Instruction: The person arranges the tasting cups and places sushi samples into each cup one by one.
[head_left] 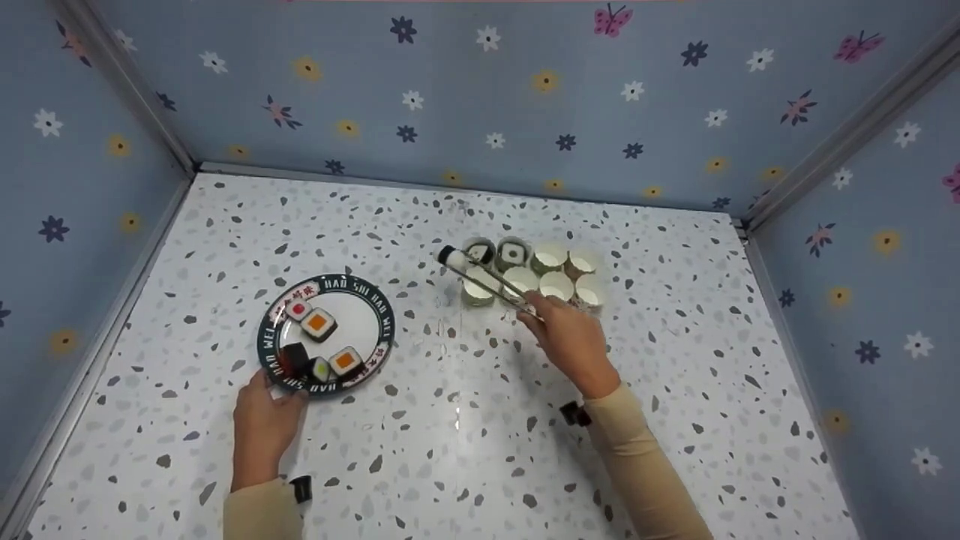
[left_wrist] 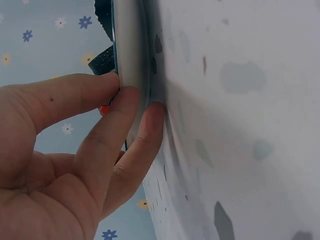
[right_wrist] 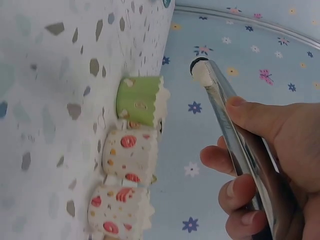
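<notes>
My right hand (head_left: 568, 334) grips metal tongs (right_wrist: 226, 120), which pinch a white toy sushi piece (head_left: 455, 259) with a black end. The piece hangs just left of several paper baking cups (head_left: 556, 286), above table height in the right wrist view. Two back-left cups hold sushi pieces (head_left: 513, 253). On the left, my left hand (head_left: 268, 417) holds the near-left rim of a round plate (head_left: 388, 327) with a dark lettered border, fingers against its side in the left wrist view. The plate carries several sushi pieces, two with orange centres (head_left: 319, 324), and a dark piece (head_left: 295, 358).
The white speckled table (head_left: 435, 442) is walled by blue flowered panels (head_left: 480, 97) at the back and both sides. Green and patterned cups (right_wrist: 131, 155) stand close together in the right wrist view.
</notes>
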